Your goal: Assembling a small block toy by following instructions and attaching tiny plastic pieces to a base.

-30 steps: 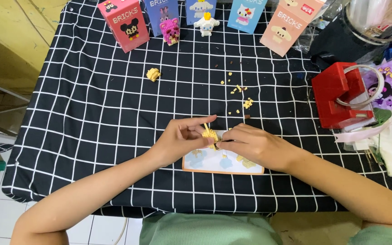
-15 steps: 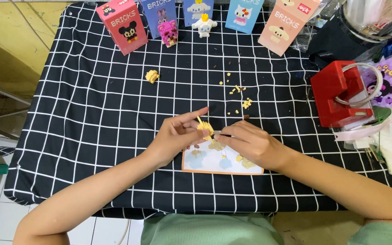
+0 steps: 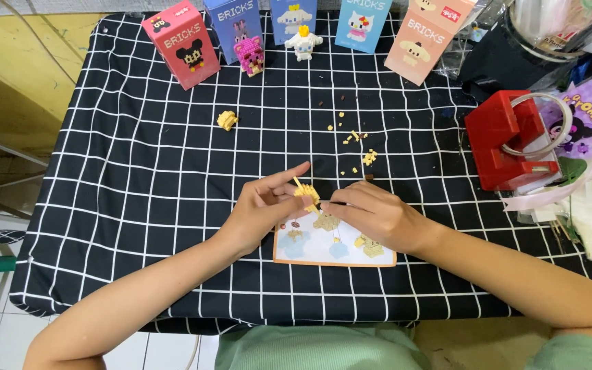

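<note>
My left hand and my right hand meet over the middle of the black checked tablecloth. Between their fingertips sits a small yellow brick assembly, pinched by my left thumb and fingers, with a thin yellow stick poking up from it. My right fingers touch it from the right side. Under the hands lies a picture instruction card. Loose yellow bricks are scattered just beyond the hands.
Several coloured brick boxes stand along the far edge with a pink figure and a white figure. A yellow brick lump lies at centre left. A red holder and plastic bags crowd the right.
The hands and the yellow assembly have stayed over the card with small finger shifts; the thin stick now points up and to the left from the piece.
</note>
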